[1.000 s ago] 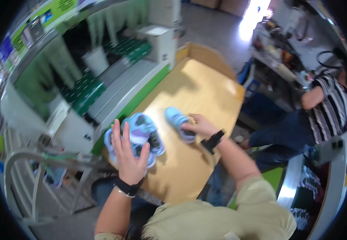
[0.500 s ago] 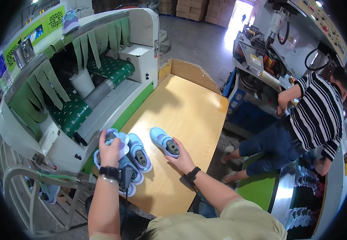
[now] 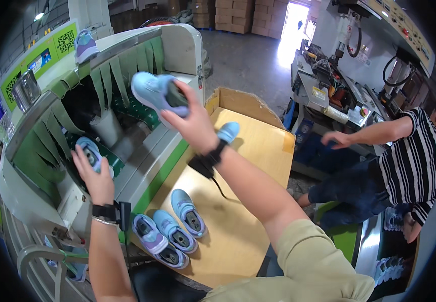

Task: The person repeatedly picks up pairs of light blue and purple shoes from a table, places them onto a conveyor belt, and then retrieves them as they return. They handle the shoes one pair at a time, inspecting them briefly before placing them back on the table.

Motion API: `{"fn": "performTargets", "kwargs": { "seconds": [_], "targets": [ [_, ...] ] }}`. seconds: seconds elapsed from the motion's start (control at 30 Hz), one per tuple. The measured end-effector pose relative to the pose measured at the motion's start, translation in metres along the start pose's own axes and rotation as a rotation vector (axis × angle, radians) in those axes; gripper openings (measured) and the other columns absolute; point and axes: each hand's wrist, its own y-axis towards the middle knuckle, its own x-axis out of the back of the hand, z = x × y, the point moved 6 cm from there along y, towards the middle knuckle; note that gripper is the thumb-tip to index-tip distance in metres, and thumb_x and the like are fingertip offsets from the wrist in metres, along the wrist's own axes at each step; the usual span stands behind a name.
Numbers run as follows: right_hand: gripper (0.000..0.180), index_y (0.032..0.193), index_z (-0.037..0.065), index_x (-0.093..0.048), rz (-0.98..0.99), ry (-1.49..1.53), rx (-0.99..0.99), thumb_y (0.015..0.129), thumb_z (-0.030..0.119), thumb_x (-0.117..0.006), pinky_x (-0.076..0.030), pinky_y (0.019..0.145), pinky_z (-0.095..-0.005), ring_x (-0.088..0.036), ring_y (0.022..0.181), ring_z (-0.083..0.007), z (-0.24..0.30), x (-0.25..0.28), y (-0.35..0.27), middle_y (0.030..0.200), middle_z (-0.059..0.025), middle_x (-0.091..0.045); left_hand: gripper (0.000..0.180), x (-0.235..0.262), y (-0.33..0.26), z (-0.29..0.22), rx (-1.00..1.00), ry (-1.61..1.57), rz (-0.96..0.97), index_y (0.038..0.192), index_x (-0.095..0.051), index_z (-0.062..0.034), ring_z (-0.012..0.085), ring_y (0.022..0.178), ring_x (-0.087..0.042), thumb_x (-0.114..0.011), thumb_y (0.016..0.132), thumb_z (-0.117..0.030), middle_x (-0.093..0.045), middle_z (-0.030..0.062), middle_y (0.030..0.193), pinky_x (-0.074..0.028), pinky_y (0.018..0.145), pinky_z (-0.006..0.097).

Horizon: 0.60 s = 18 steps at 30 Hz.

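Note:
My right hand (image 3: 196,120) grips a light-blue sports shoe (image 3: 150,89) by its heel end, raised in front of the machine opening. The toe points up and left, and a dark form fills the shoe. At the machine's left opening, my left hand (image 3: 97,176) closes around the heel of another blue and lilac shoe (image 3: 88,147) above the green dotted belt (image 3: 115,165). Past my right wrist shows a blue shoe toe (image 3: 229,131); its rest is hidden. Several matching shoes (image 3: 183,205) stand together at the table's near left.
The white machine (image 3: 180,45) has green strip curtains (image 3: 104,83) over its openings. A shoe (image 3: 85,46) and a metal cup (image 3: 25,90) sit on top. The wooden table (image 3: 223,221) has a cardboard edge (image 3: 243,103). A co-worker (image 3: 411,156) stands at right.
My right hand has lifted a shoe up and left from the table. My left hand has moved from the shoe group to the machine's left opening with a shoe. The view has shifted slightly.

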Motion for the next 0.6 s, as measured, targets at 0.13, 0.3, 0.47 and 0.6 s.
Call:
{"fn": "performTargets", "kwargs": {
  "seconds": [0.13,0.3,0.47,0.6],
  "targets": [
    [0.081,0.154,0.024,-0.041,0.257,-0.337,-0.189,0.082,0.013,-0.078,-0.052,0.096,-0.0479,-0.064,0.112,-0.0416,-0.097,-0.065,0.042,0.126,-0.0221,-0.060,0.078,-0.018,0.013,0.000,0.023,-0.061,0.077,0.162,-0.025,-0.0069,0.0438,0.154,-0.022,-0.066,0.098,-0.025,-0.016,0.0302,0.166,-0.025,0.123,0.045],
    [0.086,0.159,0.026,-0.034,0.249,-0.388,-0.213,0.085,0.019,-0.077,-0.051,0.097,-0.0496,-0.063,0.114,-0.0416,-0.130,-0.083,0.017,0.132,-0.0193,-0.059,0.078,0.012,-0.018,-0.044,0.079,-0.152,0.129,0.162,-0.024,-0.0054,0.0397,0.156,-0.018,-0.065,0.101,-0.029,-0.014,0.0275,0.168,-0.020,0.124,0.041],
    [0.087,0.159,0.027,-0.037,0.422,-0.932,-0.225,0.083,0.035,-0.079,-0.037,0.109,-0.0641,-0.037,0.147,-0.0364,-0.168,-0.008,-0.117,0.155,-0.0171,-0.043,0.082,0.049,-0.128,-0.101,-0.017,-0.113,0.495,0.162,-0.024,-0.0029,0.0449,0.156,-0.009,-0.064,0.090,-0.009,-0.002,0.0271,0.169,-0.015,0.125,0.052],
    [0.085,0.152,0.029,-0.048,0.676,-0.883,-0.407,0.076,0.043,-0.084,-0.039,0.114,-0.0572,-0.036,0.147,-0.0414,-0.141,0.054,-0.199,0.170,-0.0144,-0.021,0.082,0.081,-0.200,-0.067,0.074,-0.033,0.550,0.160,-0.030,-0.0037,0.0434,0.156,-0.011,-0.066,0.087,-0.007,-0.007,0.0241,0.170,-0.014,0.125,0.051]
  ]
}}
